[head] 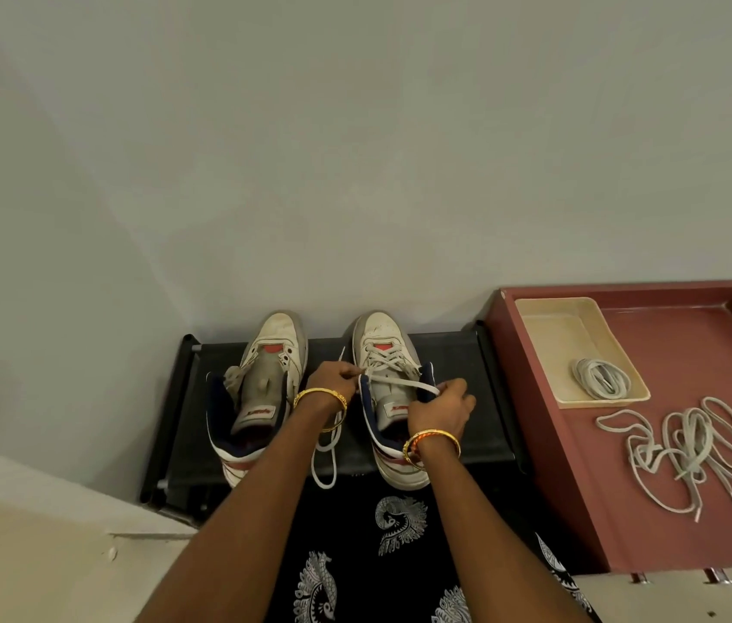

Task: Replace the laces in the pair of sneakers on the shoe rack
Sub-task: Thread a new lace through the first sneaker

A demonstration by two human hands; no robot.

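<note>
Head view: both hands' grip on lace [400, 380] across right sneaker [393, 393].

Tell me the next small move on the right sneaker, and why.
Probably pull both lace ends snug and thread the next eyelets up. The left hand and right hand each pinch an end of the lace across the right sneaker, which is laced only on its lower rows. The left sneaker has no lace yet; a coiled lace waits in the tray.
</note>
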